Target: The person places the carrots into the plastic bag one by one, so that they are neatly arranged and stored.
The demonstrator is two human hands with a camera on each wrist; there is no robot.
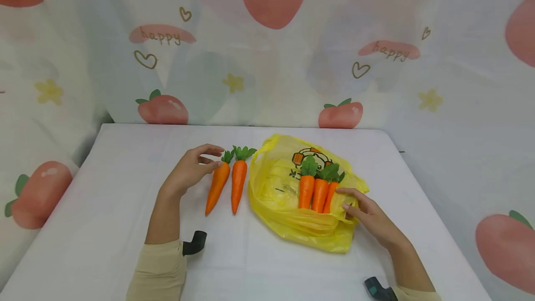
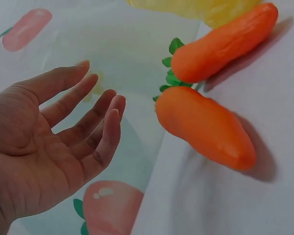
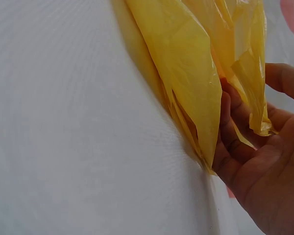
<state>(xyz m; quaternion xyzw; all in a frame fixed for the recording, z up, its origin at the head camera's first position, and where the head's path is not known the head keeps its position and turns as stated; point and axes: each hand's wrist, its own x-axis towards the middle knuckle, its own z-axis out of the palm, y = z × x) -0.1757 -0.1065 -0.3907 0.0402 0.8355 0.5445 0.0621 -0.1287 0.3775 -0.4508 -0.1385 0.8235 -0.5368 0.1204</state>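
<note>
I count three carrots (image 1: 318, 192) in the yellow bag (image 1: 276, 189) my right hand (image 1: 368, 217) pinches, two carrots (image 1: 227, 185) left on the table (image 1: 104, 208) beside my spread, empty left hand (image 1: 190, 168).

A white tabletop (image 1: 104, 208) fills the lower part of the head view, covered with a plain cloth. Behind and around it hangs a pale curtain (image 1: 267, 73) printed with large pink strawberries (image 1: 163, 108), small yellow flowers (image 1: 234, 82), outlined hearts (image 1: 145, 59) and pink patches bearing the word "happy" (image 1: 162, 35). The curtain wraps round the left and right sides of the tabletop too, with further strawberries at both edges.
</note>
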